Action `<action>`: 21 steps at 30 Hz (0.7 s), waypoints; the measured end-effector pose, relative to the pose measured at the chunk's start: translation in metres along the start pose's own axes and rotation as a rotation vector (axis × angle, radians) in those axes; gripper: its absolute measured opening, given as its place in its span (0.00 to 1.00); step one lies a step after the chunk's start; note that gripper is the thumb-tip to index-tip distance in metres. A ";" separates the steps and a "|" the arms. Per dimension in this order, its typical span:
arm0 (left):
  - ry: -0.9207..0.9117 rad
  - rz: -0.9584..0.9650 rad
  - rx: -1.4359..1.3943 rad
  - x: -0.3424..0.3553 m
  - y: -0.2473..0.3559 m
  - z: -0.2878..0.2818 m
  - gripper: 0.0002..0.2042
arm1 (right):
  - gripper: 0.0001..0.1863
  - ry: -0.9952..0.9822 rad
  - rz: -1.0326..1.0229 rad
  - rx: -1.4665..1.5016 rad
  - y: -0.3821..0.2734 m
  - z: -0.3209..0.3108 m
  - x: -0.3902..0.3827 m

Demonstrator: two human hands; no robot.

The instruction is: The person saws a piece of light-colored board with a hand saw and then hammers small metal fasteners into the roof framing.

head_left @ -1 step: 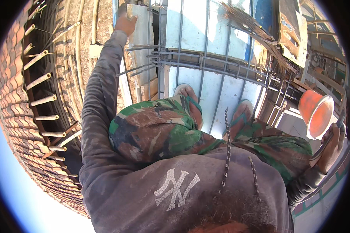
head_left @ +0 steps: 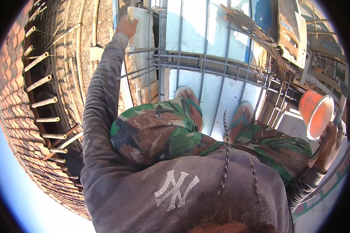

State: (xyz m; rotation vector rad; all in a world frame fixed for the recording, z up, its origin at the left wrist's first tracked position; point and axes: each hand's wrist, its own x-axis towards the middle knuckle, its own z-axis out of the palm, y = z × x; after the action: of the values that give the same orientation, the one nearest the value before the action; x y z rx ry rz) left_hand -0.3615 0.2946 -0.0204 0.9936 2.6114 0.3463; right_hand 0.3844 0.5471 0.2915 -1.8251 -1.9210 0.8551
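Note:
At the far left my left hand [head_left: 126, 27] is closed on the upper end of an upright grey board [head_left: 140, 42], thumb on its face. Low at the right edge, my right hand [head_left: 330, 149] is wrapped round the handle of a hammer [head_left: 342, 91]; its head points up and away, and the dark rim partly swallows it. Just beside that hand hangs or stands an orange bucket [head_left: 311, 110], tilted, its mouth turned toward me. Whether the hammer touches the bucket I cannot tell.
Steel reinforcing bars [head_left: 221, 83] cross over pale blue panels [head_left: 190, 35] under my sandalled feet. A twig broom [head_left: 252, 29] and a handsaw [head_left: 289, 40] lie at the far right. Roof tiles [head_left: 13, 97] and protruding bamboo poles [head_left: 46, 101] line the left.
The hammer has swung slightly, and its head now shows above my right hand. My left hand stays on the board, nearly unmoved.

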 end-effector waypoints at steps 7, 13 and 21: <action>-0.013 -0.052 0.048 -0.006 0.024 0.011 0.36 | 0.16 -0.150 0.173 0.090 -0.038 0.048 -0.010; -0.057 -0.021 0.102 0.003 0.017 0.029 0.38 | 0.14 -0.148 0.142 0.041 -0.032 0.046 -0.002; -0.221 -0.035 0.023 0.019 0.002 0.049 0.46 | 0.13 -0.194 0.143 -0.059 -0.028 0.038 0.001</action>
State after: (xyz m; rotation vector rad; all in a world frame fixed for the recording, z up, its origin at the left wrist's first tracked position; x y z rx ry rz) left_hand -0.3556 0.3144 -0.0687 0.9347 2.4343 0.1868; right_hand 0.3389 0.5413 0.2805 -1.9997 -1.9664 1.0685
